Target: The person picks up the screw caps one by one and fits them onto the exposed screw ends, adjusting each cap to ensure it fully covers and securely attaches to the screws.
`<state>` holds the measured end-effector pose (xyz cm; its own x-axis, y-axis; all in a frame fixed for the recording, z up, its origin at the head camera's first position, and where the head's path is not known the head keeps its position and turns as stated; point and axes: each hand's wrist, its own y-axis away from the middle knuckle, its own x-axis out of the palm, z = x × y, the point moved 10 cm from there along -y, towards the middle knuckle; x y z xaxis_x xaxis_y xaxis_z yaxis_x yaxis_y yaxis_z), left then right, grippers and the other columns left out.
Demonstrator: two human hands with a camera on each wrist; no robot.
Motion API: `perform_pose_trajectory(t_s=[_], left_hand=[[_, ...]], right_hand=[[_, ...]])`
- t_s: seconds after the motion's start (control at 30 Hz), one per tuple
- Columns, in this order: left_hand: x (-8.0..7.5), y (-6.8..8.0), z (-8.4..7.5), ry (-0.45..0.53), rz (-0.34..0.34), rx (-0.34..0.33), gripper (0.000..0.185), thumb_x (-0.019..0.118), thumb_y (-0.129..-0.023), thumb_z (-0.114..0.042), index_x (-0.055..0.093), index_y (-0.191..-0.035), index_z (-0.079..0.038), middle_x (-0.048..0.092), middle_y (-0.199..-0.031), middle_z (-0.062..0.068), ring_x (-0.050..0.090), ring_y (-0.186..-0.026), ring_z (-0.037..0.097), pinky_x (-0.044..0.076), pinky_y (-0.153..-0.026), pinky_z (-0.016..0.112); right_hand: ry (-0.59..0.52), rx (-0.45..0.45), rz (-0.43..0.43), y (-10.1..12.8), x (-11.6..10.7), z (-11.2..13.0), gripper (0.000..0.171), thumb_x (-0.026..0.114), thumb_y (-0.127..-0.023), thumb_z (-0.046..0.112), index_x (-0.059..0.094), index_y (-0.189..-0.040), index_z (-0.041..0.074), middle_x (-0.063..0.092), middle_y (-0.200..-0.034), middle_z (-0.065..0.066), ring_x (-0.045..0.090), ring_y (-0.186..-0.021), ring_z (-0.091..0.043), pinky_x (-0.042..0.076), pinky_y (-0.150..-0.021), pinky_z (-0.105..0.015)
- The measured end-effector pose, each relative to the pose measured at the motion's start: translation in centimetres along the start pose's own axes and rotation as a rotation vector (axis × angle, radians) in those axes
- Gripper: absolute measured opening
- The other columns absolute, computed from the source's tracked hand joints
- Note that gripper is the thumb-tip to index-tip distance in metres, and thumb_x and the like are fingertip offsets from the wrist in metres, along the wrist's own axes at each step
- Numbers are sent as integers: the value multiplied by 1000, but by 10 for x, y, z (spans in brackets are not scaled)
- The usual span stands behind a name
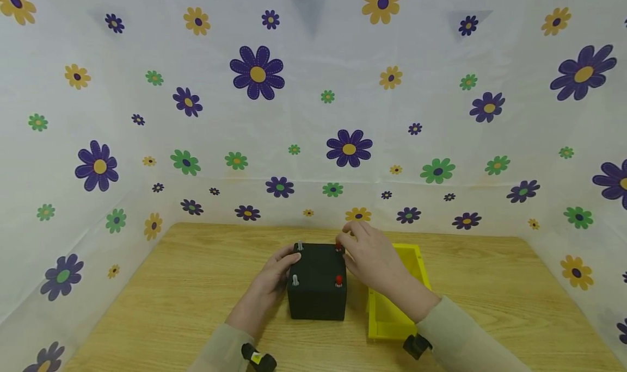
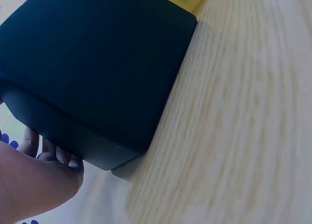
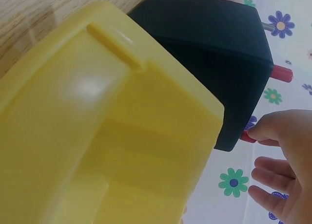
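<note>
A black box (image 1: 317,285) stands on the wooden table (image 1: 196,285) with small pegs sticking up from its top corners. Two grey pegs (image 1: 295,279) are on its left, and a red peg (image 1: 338,280) is at the near right. My left hand (image 1: 286,262) grips the box's left side, thumb on the top edge; its fingers (image 2: 44,153) show behind the box (image 2: 97,63). My right hand (image 1: 346,242) reaches over the far right corner and pinches the second red peg (image 3: 246,136) there, fingertips (image 3: 263,131) against it.
A yellow plastic tray (image 1: 392,317) lies directly to the right of the box, under my right forearm, and fills most of the right wrist view (image 3: 97,136). Flower-print sheets (image 1: 343,143) wall the table at the back and on both sides.
</note>
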<state>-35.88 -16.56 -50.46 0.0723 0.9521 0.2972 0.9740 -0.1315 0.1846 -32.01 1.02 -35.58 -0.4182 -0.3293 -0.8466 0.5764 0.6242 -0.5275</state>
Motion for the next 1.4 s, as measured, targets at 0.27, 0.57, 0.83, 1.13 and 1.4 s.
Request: perform_pose_trajectory(t_s=[0.27,0.57,0.83,1.13,1.4], left_hand=[[0,-1,-1,11,-4,3,45,56,-103,-8,51,-147,1,74,-95,-14,69,-85,0,56,-81,19],[2,-1,-3,-9,-2,-3,51,56,-103,-10,47,-151,3,74,-98,-15,69,-87,0,56,-83,20],[3,-2,-4,-7,20,8,38,55,-104,-9,56,-142,-3,75,-97,-15,70,-87,1,57,-83,20],[3,-1,-3,-6,26,4,39,55,-104,-9,56,-143,-3,74,-98,-15,68,-87,1,56,-83,20],[1,1,-2,-18,20,-4,48,55,-104,-11,49,-150,0,74,-100,-15,69,-90,0,56,-85,20]], right_hand=[[30,-7,53,1,2,-1,33,87,-88,19,70,-116,15,67,-122,-9,64,-110,-26,59,-97,-35],[63,-35,73,1,0,0,39,89,-86,21,68,-118,15,66,-124,-9,63,-112,-26,58,-99,-36],[70,-27,112,2,-2,-1,42,87,-88,22,67,-124,16,64,-127,-9,62,-117,-27,57,-103,-39],[76,-29,130,7,-5,-1,45,86,-88,22,66,-127,18,63,-128,-9,62,-118,-28,58,-101,-41],[82,-24,160,13,-6,-3,50,87,-87,24,64,-132,17,64,-132,-11,61,-117,-28,57,-101,-42]])
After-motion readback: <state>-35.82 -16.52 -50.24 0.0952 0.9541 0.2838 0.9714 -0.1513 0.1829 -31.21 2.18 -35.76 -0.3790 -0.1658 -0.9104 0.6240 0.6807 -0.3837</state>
